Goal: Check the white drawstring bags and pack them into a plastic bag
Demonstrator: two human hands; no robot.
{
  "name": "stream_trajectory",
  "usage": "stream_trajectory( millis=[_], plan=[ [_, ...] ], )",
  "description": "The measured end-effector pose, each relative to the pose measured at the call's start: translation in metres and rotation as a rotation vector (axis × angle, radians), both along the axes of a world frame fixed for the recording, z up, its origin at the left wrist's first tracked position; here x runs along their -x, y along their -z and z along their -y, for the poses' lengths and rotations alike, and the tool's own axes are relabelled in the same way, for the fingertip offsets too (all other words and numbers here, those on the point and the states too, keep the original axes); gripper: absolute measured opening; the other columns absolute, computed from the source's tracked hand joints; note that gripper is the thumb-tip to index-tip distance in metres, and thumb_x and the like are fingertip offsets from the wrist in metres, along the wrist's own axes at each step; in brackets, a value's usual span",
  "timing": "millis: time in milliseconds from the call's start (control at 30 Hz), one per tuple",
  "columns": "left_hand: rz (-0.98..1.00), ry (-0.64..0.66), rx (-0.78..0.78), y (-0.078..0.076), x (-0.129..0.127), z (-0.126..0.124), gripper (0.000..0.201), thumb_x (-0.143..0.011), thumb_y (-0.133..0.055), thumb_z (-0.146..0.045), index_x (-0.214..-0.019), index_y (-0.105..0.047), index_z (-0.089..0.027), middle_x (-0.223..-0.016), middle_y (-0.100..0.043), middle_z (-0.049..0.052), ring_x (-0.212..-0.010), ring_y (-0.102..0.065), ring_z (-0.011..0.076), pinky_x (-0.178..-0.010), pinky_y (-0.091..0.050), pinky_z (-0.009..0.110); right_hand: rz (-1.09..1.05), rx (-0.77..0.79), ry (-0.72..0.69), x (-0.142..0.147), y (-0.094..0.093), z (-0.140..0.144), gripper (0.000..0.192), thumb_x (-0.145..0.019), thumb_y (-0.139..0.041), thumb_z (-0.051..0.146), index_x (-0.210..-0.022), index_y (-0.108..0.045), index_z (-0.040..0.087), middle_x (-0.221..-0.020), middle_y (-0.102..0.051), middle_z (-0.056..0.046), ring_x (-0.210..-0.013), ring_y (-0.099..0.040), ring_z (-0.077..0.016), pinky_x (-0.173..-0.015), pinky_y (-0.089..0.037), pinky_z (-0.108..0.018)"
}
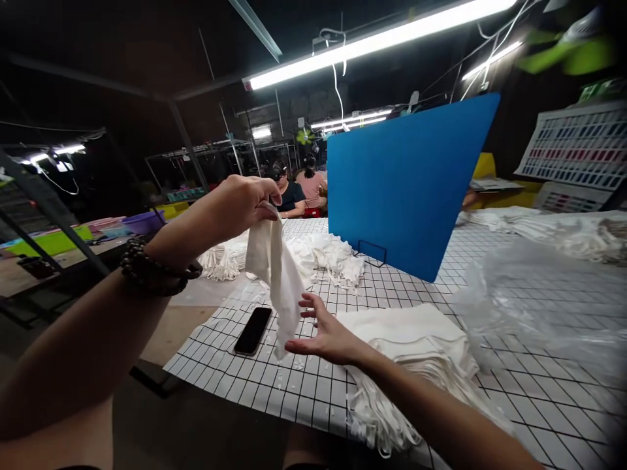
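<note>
phone left, cloth stack right, bare grid between

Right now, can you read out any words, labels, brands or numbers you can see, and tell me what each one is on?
None can be read.
Colour chart on the right wall: any print on it is too small and blurred.
Green sign above the chart: blurred, unreadable.
Phone on the grid-patterned table: dark screen, no text.
White cloth in the left hand: no label visible.

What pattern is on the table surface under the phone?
White with a black grid of thin lines, on the table beneath the phone; clearest in the head view.
</note>
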State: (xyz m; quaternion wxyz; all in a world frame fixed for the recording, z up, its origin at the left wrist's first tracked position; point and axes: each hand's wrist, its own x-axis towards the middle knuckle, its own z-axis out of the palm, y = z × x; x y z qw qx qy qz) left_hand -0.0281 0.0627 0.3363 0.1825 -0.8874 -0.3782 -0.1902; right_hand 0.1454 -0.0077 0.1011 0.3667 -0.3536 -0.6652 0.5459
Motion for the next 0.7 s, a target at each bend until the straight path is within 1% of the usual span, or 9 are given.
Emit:
stream_trajectory(
  millis=[100,167,233,367,433,500,567,633,700],
  plan=[
    [-0.067,0.023,-0.089,-0.004,-0.011,-0.006,0.028,-0.086,-0.051,-0.037,-0.105,-0.064,-0.019,-0.093,-0.066,0.002,-0.087,-0.063,0.0169,-0.083,-0.045,0.027,-0.052,-0.094,0.128,0.008,0.020,0.009,0.106,-0.063,-0.079,0.048,-0.144,-0.014,0.025,-0.139,-0.036,-0.013,-0.125,-0.041,-0.0269,-0.105,-0.039,-0.044],
    [-0.113,0.023,-0.101,-0.006,-0.020,-0.007,0.025,-0.087,-0.050,-0.034,-0.097,-0.067,-0.019,-0.093,-0.065,0.002,-0.086,-0.062,0.0160,-0.082,-0.045,0.026,-0.063,-0.199,0.256,0.007,0.036,0.014,0.102,-0.064,-0.079,0.043,-0.143,-0.018,0.023,-0.138,-0.037,-0.012,-0.126,-0.040,-0.0262,-0.107,-0.035,-0.042],
    [-0.149,0.030,-0.089,-0.009,-0.030,-0.006,0.024,-0.087,-0.049,-0.031,-0.084,-0.069,-0.018,-0.087,-0.064,0.002,-0.078,-0.061,0.0139,-0.077,-0.045,0.024,-0.152,-0.257,0.352,0.005,0.054,0.014,0.087,-0.068,-0.076,0.037,-0.138,-0.026,0.021,-0.129,-0.046,-0.011,-0.117,-0.047,-0.0235,-0.103,-0.039,-0.039],
    [-0.131,0.112,-0.090,-0.014,-0.042,-0.005,0.022,-0.086,-0.054,-0.030,-0.075,-0.070,-0.019,-0.078,-0.062,0.000,-0.066,-0.058,0.0118,-0.071,-0.045,0.023,-0.412,-0.159,0.427,-0.001,0.078,-0.001,0.040,-0.078,-0.068,0.034,-0.110,-0.052,0.017,-0.095,-0.061,-0.004,-0.086,-0.058,-0.0173,-0.081,-0.050,-0.032],
    [-0.080,0.145,-0.092,-0.017,-0.039,-0.008,0.019,-0.084,-0.058,-0.030,-0.075,-0.070,-0.019,-0.077,-0.062,0.000,-0.065,-0.057,0.0113,-0.072,-0.045,0.024,-0.512,-0.062,0.468,-0.010,0.078,-0.013,0.030,-0.076,-0.071,0.034,-0.097,-0.060,0.015,-0.087,-0.063,-0.003,-0.081,-0.058,-0.0166,-0.074,-0.050,-0.031],
    [-0.027,0.146,-0.091,-0.020,-0.027,-0.015,0.017,-0.082,-0.061,-0.030,-0.076,-0.070,-0.016,-0.079,-0.063,0.000,-0.068,-0.056,0.0112,-0.078,-0.045,0.025,-0.627,0.030,0.518,-0.028,0.069,-0.023,0.030,-0.069,-0.077,0.032,-0.090,-0.065,0.015,-0.085,-0.066,-0.003,-0.080,-0.059,-0.0164,-0.073,-0.051,-0.030],
    [0.045,0.094,-0.073,-0.023,-0.007,-0.022,0.016,-0.080,-0.065,-0.028,-0.079,-0.069,-0.013,-0.077,-0.064,-0.001,-0.069,-0.055,0.0110,-0.086,-0.045,0.030,-0.737,0.061,0.577,-0.057,0.048,-0.026,0.031,-0.062,-0.082,0.032,-0.084,-0.068,0.015,-0.080,-0.069,-0.002,-0.077,-0.061,-0.0151,-0.071,-0.051,-0.029],
    [0.166,0.007,-0.038,-0.022,0.014,-0.027,0.014,-0.079,-0.069,-0.024,-0.080,-0.068,-0.010,-0.068,-0.064,-0.003,-0.066,-0.054,0.0103,-0.091,-0.044,0.037,-0.795,-0.020,0.622,-0.092,0.012,-0.019,0.030,-0.058,-0.085,0.034,-0.078,-0.070,0.017,-0.074,-0.070,0.000,-0.070,-0.062,-0.0125,-0.067,-0.052,-0.027],
    [0.380,-0.028,0.020,-0.017,0.028,-0.023,0.014,-0.079,-0.070,-0.021,-0.082,-0.067,-0.008,-0.061,-0.062,-0.005,-0.061,-0.053,0.0088,-0.091,-0.045,0.041,-0.790,-0.211,0.623,-0.127,-0.032,-0.001,0.025,-0.065,-0.082,0.031,-0.086,-0.071,0.023,-0.085,-0.072,0.001,-0.076,-0.064,-0.0117,-0.071,-0.053,-0.028]
  ],
)
